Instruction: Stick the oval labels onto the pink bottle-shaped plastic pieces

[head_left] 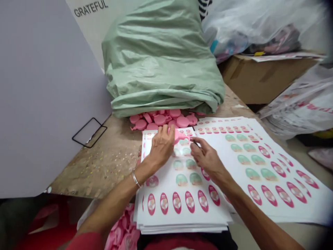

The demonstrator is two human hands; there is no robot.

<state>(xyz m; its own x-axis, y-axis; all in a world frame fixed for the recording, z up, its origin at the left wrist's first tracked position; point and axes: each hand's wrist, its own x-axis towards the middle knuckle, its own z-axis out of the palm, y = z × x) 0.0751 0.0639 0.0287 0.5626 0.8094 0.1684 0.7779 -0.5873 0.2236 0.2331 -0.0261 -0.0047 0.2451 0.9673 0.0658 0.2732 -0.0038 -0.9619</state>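
Observation:
My left hand (161, 147), with a bangle on its wrist, grips a pink plastic piece (180, 136) that has a small ring at its right end. Close to that ring, my right hand (208, 158) pinches a thin dark tool (195, 143); its exact kind is too small to tell. Beneath both hands lies a stack of white sticker sheets (177, 220), printed with green and pink labels. Another spread of sticker sheets (288, 211) is on the right. Just beyond the hands, similar round pink pieces (161, 119) are heaped at the mouth of a green sack (163, 69).
A black wire frame (90, 133) leans by the pale panel (47, 86) on the left. At the back right stands a cardboard box (265, 74) under plastic bags (260, 21). More pink pieces (122, 231) lie below the table's front edge (75, 194).

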